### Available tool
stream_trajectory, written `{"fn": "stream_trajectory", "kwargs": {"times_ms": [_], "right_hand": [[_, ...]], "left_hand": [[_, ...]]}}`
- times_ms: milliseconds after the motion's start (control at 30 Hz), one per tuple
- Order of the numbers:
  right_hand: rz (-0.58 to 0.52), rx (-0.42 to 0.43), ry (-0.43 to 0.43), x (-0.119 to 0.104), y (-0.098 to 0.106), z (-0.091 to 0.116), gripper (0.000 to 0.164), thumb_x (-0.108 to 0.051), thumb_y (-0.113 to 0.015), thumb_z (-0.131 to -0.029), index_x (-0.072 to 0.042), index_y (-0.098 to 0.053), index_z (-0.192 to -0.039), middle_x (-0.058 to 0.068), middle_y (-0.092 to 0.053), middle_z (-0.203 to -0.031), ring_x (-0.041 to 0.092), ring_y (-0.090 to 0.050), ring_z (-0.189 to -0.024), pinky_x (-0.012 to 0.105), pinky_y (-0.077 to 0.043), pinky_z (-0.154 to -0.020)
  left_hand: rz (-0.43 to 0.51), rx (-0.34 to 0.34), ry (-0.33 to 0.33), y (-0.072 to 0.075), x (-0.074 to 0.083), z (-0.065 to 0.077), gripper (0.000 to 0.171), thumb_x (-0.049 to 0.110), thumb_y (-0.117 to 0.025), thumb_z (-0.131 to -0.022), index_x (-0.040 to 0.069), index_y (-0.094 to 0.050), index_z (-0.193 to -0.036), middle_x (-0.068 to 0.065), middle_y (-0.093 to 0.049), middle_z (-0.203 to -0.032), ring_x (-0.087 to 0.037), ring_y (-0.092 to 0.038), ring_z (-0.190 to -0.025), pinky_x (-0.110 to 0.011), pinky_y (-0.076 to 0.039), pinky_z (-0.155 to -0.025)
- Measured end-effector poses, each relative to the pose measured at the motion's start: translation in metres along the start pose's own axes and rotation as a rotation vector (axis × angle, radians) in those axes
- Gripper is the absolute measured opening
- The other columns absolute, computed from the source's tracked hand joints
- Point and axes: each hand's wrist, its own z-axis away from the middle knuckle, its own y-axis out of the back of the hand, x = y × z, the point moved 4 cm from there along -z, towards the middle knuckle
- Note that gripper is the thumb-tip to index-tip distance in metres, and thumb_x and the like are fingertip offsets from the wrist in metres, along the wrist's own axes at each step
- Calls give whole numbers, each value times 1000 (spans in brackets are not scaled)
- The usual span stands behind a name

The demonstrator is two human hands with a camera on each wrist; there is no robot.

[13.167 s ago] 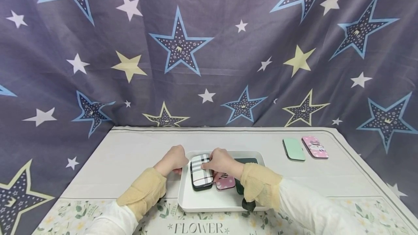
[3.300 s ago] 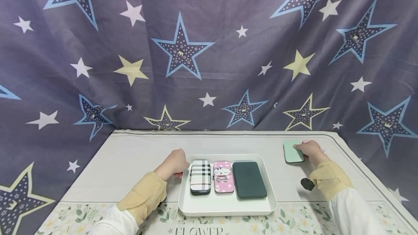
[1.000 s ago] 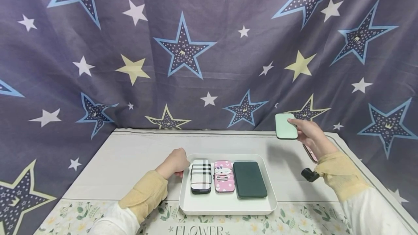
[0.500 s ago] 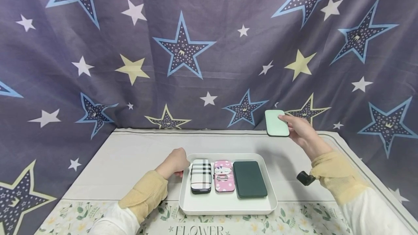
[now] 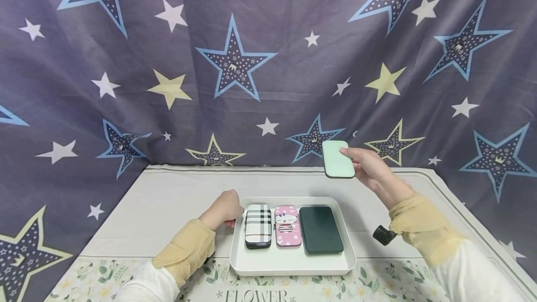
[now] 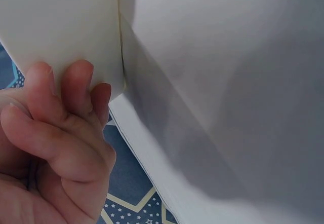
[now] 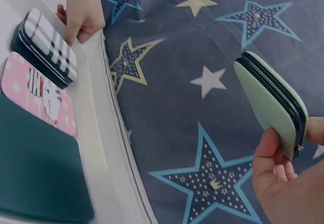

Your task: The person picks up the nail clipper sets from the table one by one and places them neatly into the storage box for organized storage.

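My right hand [image 5: 373, 169] pinches a small mint-green case [image 5: 338, 160] by one end, thumb on its upper face, raised above the back of the table. In the right wrist view, the mint-green case [image 7: 271, 102] shows a dark band around its edge and a small metal clasp. My left hand [image 5: 224, 208] grips the left rim of a white tray [image 5: 293, 264]; its curled fingers [image 6: 76, 87] lie against the tray's outer wall in the left wrist view. From left to right, a plaid case [image 5: 258, 225], a pink cat case [image 5: 288, 227] and a dark green case [image 5: 320, 229] lie in the tray.
A second pink case lies at the table's back right, almost wholly hidden behind my right wrist. The light tablecloth [image 5: 180, 185] has a floral band with lettering at the front. A star-printed curtain [image 5: 268, 83] hangs right behind the table.
My right hand took the mint-green case from the back right of the table, lifted it and carried it left. Earlier it released the plaid case in the tray. My left hand stays at the rim.
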Motion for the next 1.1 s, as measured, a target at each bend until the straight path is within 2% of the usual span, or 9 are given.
{"fn": "stream_trajectory", "kwargs": {"times_ms": [200,333,533,667,1100], "right_hand": [[32,-40,3,4,-15,3,55,-16,-53,-95,13,-30,-136,-4,-66,-81,6,-65,-72,20,-55,-68],[35,-57,-7,9,-25,4,58,-17,-53,-95,14,-29,-138,-4,-66,-82,6,-65,-73,21,-55,-69],[26,-84,-28,19,-41,7,54,-16,-53,-95,13,-31,-135,-3,-66,-83,8,-65,-73,22,-55,-69],[29,-103,-38,28,-53,9,44,-15,-54,-95,10,-38,-128,-2,-66,-83,8,-65,-73,22,-55,-69],[66,-154,-81,67,-81,6,30,-12,-56,-92,8,-49,-114,1,-67,-85,10,-66,-72,26,-57,-67]], "left_hand": [[3,6,-9,0,1,1,17,-1,-54,-78,-2,-59,-63,-1,-47,-37,-6,-41,-27,-15,-38,-30],[-2,1,-9,0,1,1,16,0,-54,-79,-2,-59,-64,-1,-47,-37,-6,-42,-27,-15,-39,-31],[-12,1,-3,1,2,1,17,0,-54,-79,-2,-59,-63,-1,-47,-36,-6,-42,-27,-16,-39,-31],[-15,-2,4,0,0,0,17,0,-54,-80,-3,-59,-64,0,-46,-36,-6,-42,-27,-15,-39,-31],[-6,-7,12,0,-1,-2,16,0,-54,-79,-3,-59,-64,-1,-47,-37,-6,-41,-27,-16,-39,-30]]}}
